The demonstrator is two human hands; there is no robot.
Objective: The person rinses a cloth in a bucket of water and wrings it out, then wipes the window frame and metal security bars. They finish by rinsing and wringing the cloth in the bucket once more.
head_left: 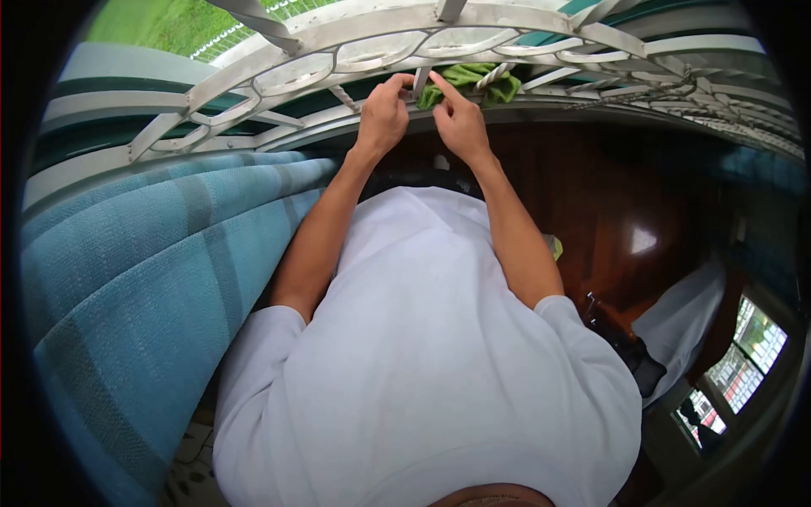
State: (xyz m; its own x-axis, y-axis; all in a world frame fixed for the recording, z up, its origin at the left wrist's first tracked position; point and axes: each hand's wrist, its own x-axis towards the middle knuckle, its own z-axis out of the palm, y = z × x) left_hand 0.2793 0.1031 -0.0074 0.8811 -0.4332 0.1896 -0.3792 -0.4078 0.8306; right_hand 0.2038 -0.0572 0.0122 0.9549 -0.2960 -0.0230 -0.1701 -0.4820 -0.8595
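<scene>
Both my hands are raised at a white metal window grille [372, 52], one on each side of a short upright bar [421, 81]. My left hand [384, 117] is closed, its fingers bent in at the bar's left side; what they hold, if anything, is hidden. My right hand [462, 125] has the index finger stretched up to the bar's right side, with the thumb apart below it. A crumpled green cloth [459, 78] lies among the grille bars, just behind and to the right of my right hand.
A blue striped curtain [169, 228] hangs close on my left. Grass [169, 32] shows outside past the grille. A rope or chain [667, 87] runs along the grille at right. Dark reddish floor [583, 194] and a pale draped cloth [683, 321] are on the right.
</scene>
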